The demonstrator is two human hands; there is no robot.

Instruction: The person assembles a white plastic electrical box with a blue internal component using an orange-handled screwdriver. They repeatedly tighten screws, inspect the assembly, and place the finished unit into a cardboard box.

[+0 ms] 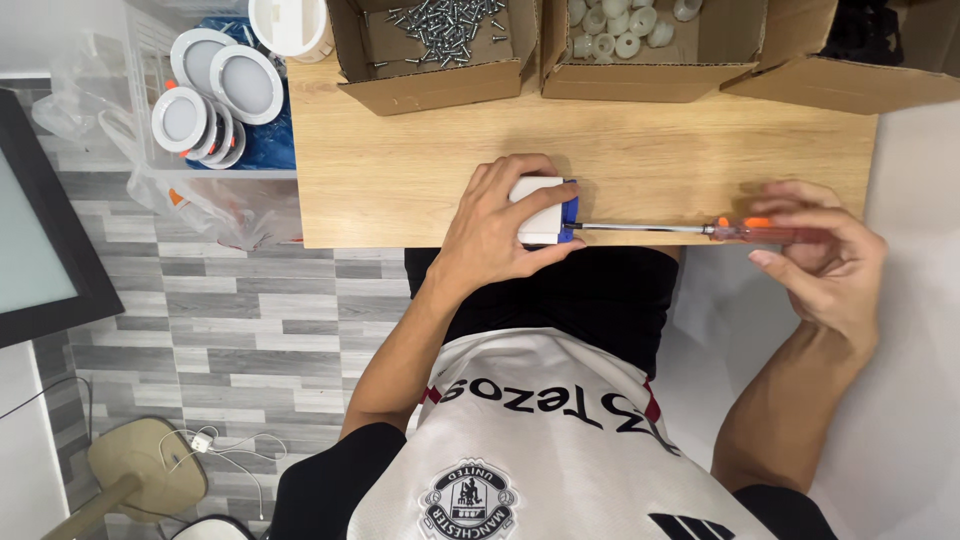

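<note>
My left hand (497, 222) grips a small white box-shaped part with a blue end (548, 212) at the front edge of the wooden table (400, 160). My right hand (825, 250) holds the orange see-through handle of a screwdriver (700, 230). Its metal shaft lies level along the table edge, and the tip meets the blue end of the white part.
At the back of the table stand open cardboard boxes: one with screws (440, 25), one with white round parts (615, 30). A clear bin to the left holds round white lamps (215, 90). A dark-framed panel (40, 230) leans at far left on the grey plank floor.
</note>
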